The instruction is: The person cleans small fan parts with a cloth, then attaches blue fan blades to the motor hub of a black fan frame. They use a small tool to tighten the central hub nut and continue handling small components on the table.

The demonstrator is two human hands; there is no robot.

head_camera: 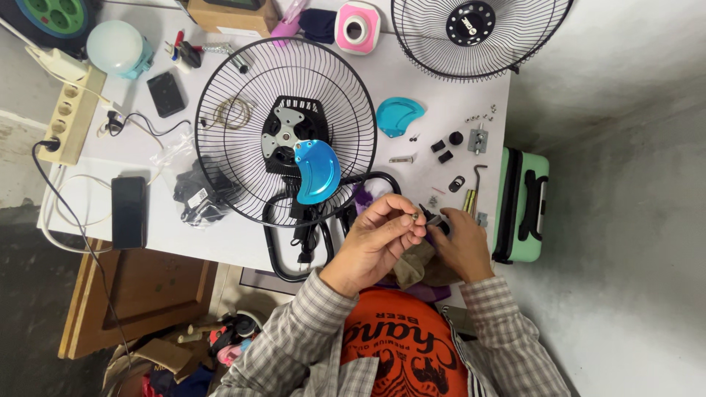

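My left hand (376,239) pinches a small silvery metal part (414,217) between thumb and fingertips, just above the table's near edge. My right hand (462,248) is close beside it, gripping a small black part (435,220) that almost touches the metal piece. A brownish cloth (418,266) lies under both hands. Just left of my hands a black wire fan guard (220,132) lies flat on the white table (147,220), with a grey motor plate (285,131) at its centre and a blue fan blade (318,170) resting on it.
A second blue blade (397,115), small black knobs, screws (479,116) and a hex key (476,176) lie right of the guard. Another guard (478,33) sits at the top right, a green suitcase (523,206) stands beside the table, and a phone (129,211) and power strip (72,114) lie left.
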